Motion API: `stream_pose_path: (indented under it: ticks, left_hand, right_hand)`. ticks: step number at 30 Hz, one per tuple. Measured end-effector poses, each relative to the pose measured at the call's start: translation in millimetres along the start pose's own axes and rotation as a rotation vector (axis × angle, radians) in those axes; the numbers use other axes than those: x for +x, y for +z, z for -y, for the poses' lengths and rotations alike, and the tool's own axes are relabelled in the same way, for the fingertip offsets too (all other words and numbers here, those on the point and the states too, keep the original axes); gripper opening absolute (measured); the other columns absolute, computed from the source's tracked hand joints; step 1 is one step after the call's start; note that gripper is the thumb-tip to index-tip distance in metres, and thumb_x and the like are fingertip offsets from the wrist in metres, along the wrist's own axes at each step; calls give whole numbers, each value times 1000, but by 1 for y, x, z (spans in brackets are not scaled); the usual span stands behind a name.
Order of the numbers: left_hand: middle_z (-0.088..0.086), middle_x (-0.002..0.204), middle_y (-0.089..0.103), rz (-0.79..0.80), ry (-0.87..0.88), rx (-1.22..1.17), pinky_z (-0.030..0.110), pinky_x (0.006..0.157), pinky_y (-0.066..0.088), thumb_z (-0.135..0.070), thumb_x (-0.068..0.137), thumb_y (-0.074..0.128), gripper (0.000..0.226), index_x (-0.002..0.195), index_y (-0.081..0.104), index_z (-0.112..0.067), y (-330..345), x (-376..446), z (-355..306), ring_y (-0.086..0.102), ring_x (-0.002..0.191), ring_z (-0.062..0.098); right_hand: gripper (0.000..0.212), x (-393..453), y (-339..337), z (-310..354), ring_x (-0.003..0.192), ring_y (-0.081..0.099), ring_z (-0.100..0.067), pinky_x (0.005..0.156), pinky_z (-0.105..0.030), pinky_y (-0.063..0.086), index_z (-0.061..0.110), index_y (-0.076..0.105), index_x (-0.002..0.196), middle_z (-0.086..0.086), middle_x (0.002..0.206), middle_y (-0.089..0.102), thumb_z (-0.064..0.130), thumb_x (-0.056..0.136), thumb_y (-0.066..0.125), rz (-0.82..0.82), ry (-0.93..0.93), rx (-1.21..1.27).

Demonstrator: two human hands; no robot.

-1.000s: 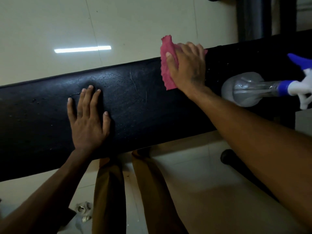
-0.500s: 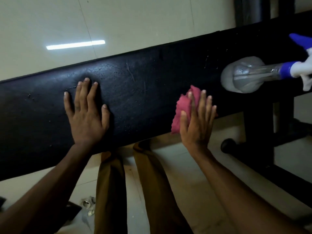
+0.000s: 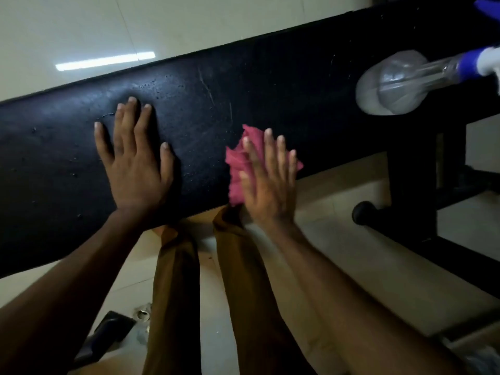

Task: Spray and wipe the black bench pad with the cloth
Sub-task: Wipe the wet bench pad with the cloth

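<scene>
The black bench pad (image 3: 230, 85) runs across the view from lower left to upper right, its surface speckled with droplets. My left hand (image 3: 134, 161) lies flat on it with fingers spread, holding nothing. My right hand (image 3: 267, 180) presses a pink cloth (image 3: 238, 163) against the pad's near edge, fingers extended over it. A clear spray bottle (image 3: 392, 82) with a blue and white head lies on its side on the pad at the right.
Pale tiled floor (image 3: 81, 28) lies beyond and below the bench. The bench's black frame and a rubber-capped foot (image 3: 364, 212) stand at the right. My legs in brown trousers (image 3: 176, 280) are below the pad. A dark object (image 3: 108, 334) lies on the floor lower left.
My right hand dragged the cloth from the pad's far edge to the near edge, then slid it left towards my left hand. The left hand stayed flat in place.
</scene>
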State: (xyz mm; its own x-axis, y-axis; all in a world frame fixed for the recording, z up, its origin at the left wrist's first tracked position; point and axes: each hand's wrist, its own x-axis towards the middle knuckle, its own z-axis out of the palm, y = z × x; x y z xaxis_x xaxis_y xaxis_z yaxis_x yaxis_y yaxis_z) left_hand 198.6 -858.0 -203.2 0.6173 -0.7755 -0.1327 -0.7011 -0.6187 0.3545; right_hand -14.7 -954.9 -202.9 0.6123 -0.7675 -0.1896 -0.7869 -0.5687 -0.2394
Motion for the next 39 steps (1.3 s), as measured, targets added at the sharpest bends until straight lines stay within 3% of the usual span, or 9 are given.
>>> stream_pose_path:
  ticks: [4,8,13,18,26,28,31,33,39]
  left_hand:
    - [10,169,15,-5,-1,30,54,126,0,-35,105,42,63,160,21,-14,1,1,-1,7,157,21]
    - [9,169,14,7,2,24,55,126,1,-38,105,39,63,161,19,-16,2,1,1,6,157,20]
    - [9,169,17,-5,36,-2,55,126,2,-37,107,34,59,160,23,-15,1,0,5,9,157,21]
    - [9,168,21,-1,75,-96,53,127,2,-27,107,35,54,158,29,-12,-7,0,12,12,157,21]
    - [13,169,14,66,155,-23,42,128,5,-35,107,38,63,160,19,-8,-17,-9,47,8,157,25]
    - [13,169,14,47,112,-11,42,128,7,-35,107,37,62,160,18,-8,-20,-16,58,8,157,24]
    - [13,168,15,39,126,32,41,128,8,-34,107,34,61,160,19,-7,-25,-30,76,9,157,24]
    - [14,168,15,55,149,28,41,128,8,-35,107,34,62,160,18,-7,-29,-34,85,9,157,24]
    - [14,169,14,55,182,55,44,128,8,-40,107,32,65,161,16,-6,-30,-36,97,9,157,25]
  right_hand:
    - [57,21,-14,-63,154,15,-38,123,-59,14,15,23,159,-19,166,19,40,108,27,-200,370,5]
    - [56,30,1,-13,154,12,-38,124,-56,11,13,32,157,-17,167,18,37,106,34,-314,668,140]
    - [60,-13,20,78,156,6,-34,126,-53,0,28,12,159,-11,167,3,47,105,31,-1,55,-8]
    - [57,13,2,26,154,14,-33,125,-47,-1,27,26,158,-11,167,20,44,104,35,61,-326,-118]
    - [59,92,-10,39,154,16,-34,126,-50,8,20,28,158,-13,167,20,44,105,27,-255,582,-34]
    - [62,96,-1,79,154,15,-36,126,-53,6,19,29,158,-16,166,19,47,104,23,-192,422,-35]
    - [61,93,6,118,154,15,-35,124,-51,-2,24,26,159,-15,167,19,49,104,26,85,-363,-182]
    - [59,116,-8,107,155,13,-33,124,-50,-1,27,24,159,-11,168,17,47,104,32,196,-649,-209]
    - [63,164,-33,64,156,3,-30,126,-51,3,18,15,161,-9,169,9,46,104,18,-75,376,-62]
